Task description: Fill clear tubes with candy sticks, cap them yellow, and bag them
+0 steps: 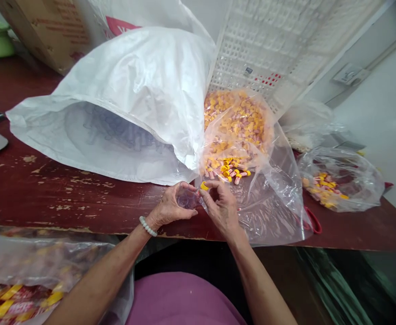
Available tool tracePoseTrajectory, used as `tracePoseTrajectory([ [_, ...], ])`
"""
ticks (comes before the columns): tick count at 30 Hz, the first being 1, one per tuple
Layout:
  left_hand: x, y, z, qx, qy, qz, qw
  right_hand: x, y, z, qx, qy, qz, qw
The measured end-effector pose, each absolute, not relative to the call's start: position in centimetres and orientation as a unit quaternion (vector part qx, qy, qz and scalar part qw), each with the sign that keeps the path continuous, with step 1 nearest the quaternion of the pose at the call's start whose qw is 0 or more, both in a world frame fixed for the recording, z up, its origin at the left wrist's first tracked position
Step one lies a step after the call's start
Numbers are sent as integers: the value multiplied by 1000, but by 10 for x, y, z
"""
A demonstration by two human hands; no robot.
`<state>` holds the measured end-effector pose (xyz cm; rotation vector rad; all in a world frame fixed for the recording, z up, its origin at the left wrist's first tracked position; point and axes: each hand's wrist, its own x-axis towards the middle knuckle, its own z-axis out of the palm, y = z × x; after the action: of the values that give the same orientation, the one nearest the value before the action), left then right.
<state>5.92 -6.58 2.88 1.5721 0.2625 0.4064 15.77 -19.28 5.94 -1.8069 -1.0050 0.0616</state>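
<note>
Item: one clear plastic cup (pixel 186 199), above the counter's near edge, curled between thumb and fingers of my left hand (pixel 169 208).
Item: one small yellow cap (pixel 203 185), at the cup's two o'clock, pinched between thumb and forefinger of my right hand (pixel 223 210). Step in hand, by my judgement: bringing cap and cup together; whether they touch, I cannot tell. Next move calls for a steady left grip and careful lining-up by the right.
Item: clear bag (pixel 238 122) of yellow-topped pieces, one o'clock.
Item: white sack (pixel 157 85), eleven o'clock, mouth open, clear pieces (pixel 116 128) inside.
Item: smaller bag (pixel 360 185), three o'clock, similar contents.
Item: counter (pixel 82 198), dark red, paint chipped.
</note>
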Motion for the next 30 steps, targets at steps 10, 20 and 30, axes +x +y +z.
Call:
tracePoseTrajectory([
  [10,63,-61,32,700,151,228,660,147,-199,54,-746,-522,1,414],
  [20,71,-63,22,597,148,208,760,284,-214,28,-894,-228,-79,377],
  [30,71,-65,31,574,166,177,782,222,-205,58,-793,-226,1,566],
])
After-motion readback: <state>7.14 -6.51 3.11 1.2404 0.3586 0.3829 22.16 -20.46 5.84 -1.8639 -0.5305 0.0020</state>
